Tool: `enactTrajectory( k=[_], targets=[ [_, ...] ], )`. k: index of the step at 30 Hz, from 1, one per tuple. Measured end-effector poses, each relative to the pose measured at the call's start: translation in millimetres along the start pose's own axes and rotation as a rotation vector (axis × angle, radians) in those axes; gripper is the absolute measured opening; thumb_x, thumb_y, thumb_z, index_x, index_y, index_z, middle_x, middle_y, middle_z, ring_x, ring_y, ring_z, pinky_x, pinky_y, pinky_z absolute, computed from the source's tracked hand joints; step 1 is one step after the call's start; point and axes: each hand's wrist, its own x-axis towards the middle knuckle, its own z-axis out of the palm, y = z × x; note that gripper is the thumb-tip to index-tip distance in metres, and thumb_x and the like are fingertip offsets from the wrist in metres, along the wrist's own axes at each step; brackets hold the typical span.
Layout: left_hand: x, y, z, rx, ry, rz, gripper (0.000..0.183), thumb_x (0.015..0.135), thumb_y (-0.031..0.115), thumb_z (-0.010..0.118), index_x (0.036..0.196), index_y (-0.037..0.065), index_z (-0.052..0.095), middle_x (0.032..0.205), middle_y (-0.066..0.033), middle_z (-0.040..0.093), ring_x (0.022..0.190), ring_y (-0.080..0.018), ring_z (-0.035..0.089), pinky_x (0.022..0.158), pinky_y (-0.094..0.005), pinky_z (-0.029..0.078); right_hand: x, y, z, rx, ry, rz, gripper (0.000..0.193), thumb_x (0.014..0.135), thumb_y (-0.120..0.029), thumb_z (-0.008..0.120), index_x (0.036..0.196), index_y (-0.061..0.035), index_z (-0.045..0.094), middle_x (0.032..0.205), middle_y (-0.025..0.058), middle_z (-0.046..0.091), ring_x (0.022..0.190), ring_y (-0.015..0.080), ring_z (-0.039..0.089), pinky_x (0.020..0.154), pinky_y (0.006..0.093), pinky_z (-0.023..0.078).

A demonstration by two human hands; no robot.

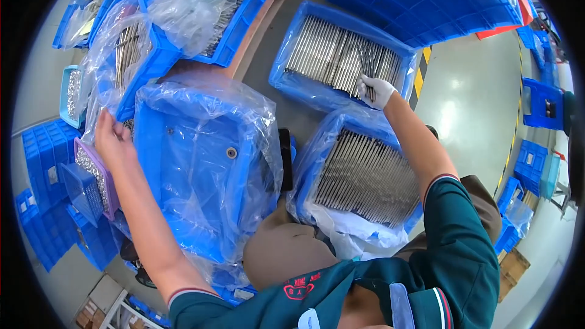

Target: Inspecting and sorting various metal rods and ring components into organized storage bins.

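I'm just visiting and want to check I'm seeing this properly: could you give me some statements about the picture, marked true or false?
1. The right hand wears a white glove. True.
2. Both hands are gloved. False: the left hand is bare.
3. The right hand touches metal rods. True.
4. The big bin beside the left forearm is packed with rods. False: a small round piece shows there, no rods.
5. The purple basket holds shiny little parts. True.

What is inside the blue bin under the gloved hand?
Metal rods lie side by side in the bin, a few slanting across the others at the gloved right hand. The rods hide the bin's bottom.
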Motion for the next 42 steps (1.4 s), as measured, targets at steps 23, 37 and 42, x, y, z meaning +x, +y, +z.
enactTrajectory(
  k=[23, 37, 42],
  targets=[
    [-239.8, -1.2, -43.9, -0.285, -0.129, -0.439, 0.023, 0.085, 0.001, 0.054, 0.108, 0.002, 0.052, 0.09, -0.0053, 0.053, 0.073, -0.0124, 0.047, 0.062, -0.0257, 0.039, 50.6, -39.5, 5.0, -2.374, 0.598, -0.303, 0.023, 0.073, -0.01, 0.06, 0.094, -0.0056, 0.068, 0.098, 0.0183, 0.065, 0.094, 0.0348, 0.062, 0.082, 0.0399, 0.052],
    [-323.4, 63.6, 2.0, -0.413, -0.552, -0.433, 0.029, 0.092, 0.014, 0.055, 0.116, 0.001, 0.047, 0.106, -0.0136, 0.058, 0.093, -0.0228, 0.062, 0.075, -0.0283, 0.054, -183.8, 17.3, -14.2, -1.309, 0.701, -1.076, 0.032, 0.081, -0.033, 0.055, 0.093, -0.0044, 0.065, 0.085, 0.0158, 0.066, 0.081, 0.0306, 0.064, 0.076, 0.036, 0.049],
    [-361.0, 91.6, 40.3, -0.531, -0.806, -0.474, 0.034, 0.092, 0.029, 0.054, 0.11, 0.0, 0.052, 0.1, -0.0157, 0.061, 0.081, -0.0211, 0.063, 0.066, -0.0274, 0.054, -225.1, 38.0, -41.3, -1.244, 0.652, -0.911, 0.036, 0.081, -0.036, 0.053, 0.095, -0.0052, 0.065, 0.077, 0.0106, 0.067, 0.071, 0.0212, 0.066, 0.071, 0.0306, 0.049]
  ],
)
